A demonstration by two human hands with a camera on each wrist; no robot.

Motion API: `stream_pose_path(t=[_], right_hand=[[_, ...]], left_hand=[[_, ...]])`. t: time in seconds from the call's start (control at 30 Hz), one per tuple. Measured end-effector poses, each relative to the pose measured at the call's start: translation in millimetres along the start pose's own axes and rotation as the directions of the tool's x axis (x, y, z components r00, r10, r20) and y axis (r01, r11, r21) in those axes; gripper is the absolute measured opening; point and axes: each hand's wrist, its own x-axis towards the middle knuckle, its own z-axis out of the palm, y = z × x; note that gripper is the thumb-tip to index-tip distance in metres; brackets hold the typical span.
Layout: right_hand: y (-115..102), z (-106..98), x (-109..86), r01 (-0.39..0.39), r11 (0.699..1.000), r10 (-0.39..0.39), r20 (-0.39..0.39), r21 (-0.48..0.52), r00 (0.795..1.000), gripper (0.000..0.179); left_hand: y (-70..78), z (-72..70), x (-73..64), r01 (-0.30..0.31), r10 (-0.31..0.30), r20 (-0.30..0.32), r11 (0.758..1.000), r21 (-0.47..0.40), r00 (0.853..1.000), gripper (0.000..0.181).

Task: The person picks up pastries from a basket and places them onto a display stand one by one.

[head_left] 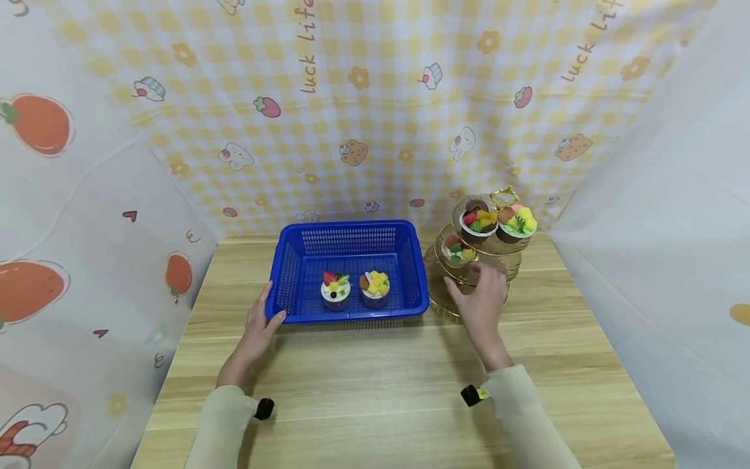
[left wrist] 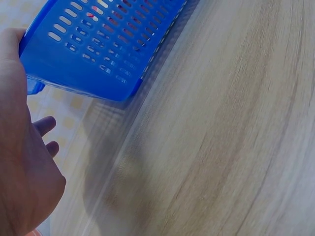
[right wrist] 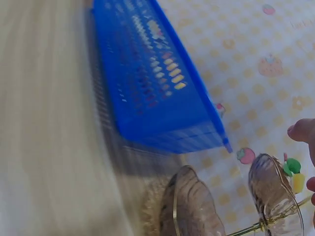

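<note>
A blue plastic basket (head_left: 351, 318) holds two toy cupcakes: one with a strawberry and white cream (head_left: 336, 290), one topped with yellow cubes (head_left: 375, 286). My left hand (head_left: 260, 324) grips the basket's front left corner, thumb at the front rim. On the right stands a tiered, amber see-through cake stand (head_left: 441, 301) with gold trim. Its top tier carries a cupcake with chocolate and mixed fruit (head_left: 478, 221) and another with yellow fruit (head_left: 518, 223). A smaller fruit-topped cupcake (head_left: 457, 251) sits on the middle tier. Just in front of it my right hand (head_left: 483, 306) reaches in, thumb and fingers apart, holding nothing.
Basket and stand are side by side on a light wooden table (head_left: 375, 391), towards its back edge. Behind hangs a yellow checked cloth (head_left: 363, 111); white printed sheets (head_left: 117, 215) close off both sides. The stand's gold handle (head_left: 505, 194) rises above its top tier.
</note>
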Motion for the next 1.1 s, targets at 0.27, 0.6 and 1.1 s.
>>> stream_pose_path(t=[0.27, 0.6, 1.1], right_hand=[[-9, -3, -12.4, 0.128, 0.991, -0.131, 0.092, 0.041, 0.987, 0.054], [-34, 3, 7.8, 0.190, 0.974, -0.222, 0.350, 0.124, 0.910, 0.052], [-82, 28, 54.9, 0.249, 0.955, -0.289, 0.706, 0.163, 0.647, 0.056]], left_hand=[[-2.0, 0.6, -0.1, -0.007, 0.007, -0.007, 1.000, 0.007, 1.000, 0.075], [2.9, 0.5, -2.7, -0.005, 0.005, -0.010, 1.000, 0.001, 1.000, 0.074], [5.2, -0.5, -2.8, 0.006, -0.006, -0.002, 1.000, 0.005, 1.000, 0.074]])
